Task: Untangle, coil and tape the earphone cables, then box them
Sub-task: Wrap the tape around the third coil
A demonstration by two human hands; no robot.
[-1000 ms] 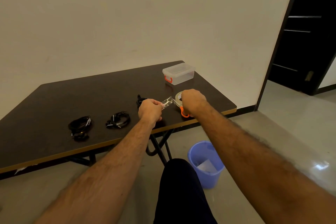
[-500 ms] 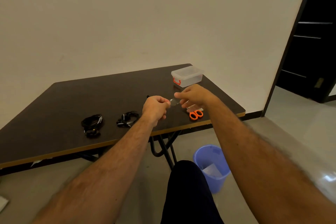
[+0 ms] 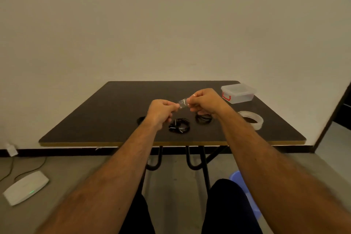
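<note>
Both hands are raised above the dark table [image 3: 106, 119] and pinch a short strip of clear tape [image 3: 182, 103] stretched between them. My left hand [image 3: 160, 113] holds its left end, my right hand [image 3: 206, 102] its right end. Below the hands lie black coiled earphone cables: one bundle [image 3: 179, 125] in the middle, another [image 3: 203, 119] partly under my right wrist, and a third [image 3: 141, 119] mostly hidden behind my left wrist. A clear plastic box [image 3: 238, 93] with a red latch, lid on, stands at the table's far right. The tape roll [image 3: 251, 119] lies near the right edge.
The table stands against a plain wall. A blue bin [image 3: 245, 192] sits on the floor under my right arm. A white device [image 3: 25, 187] with a green light and a cable lies on the floor at the left. A dark doorway is at the far right.
My view has swung left and squared up to the table. The hands rose with the tape strip between them. The roll now lies on the table; the orange scissors are out of sight.
</note>
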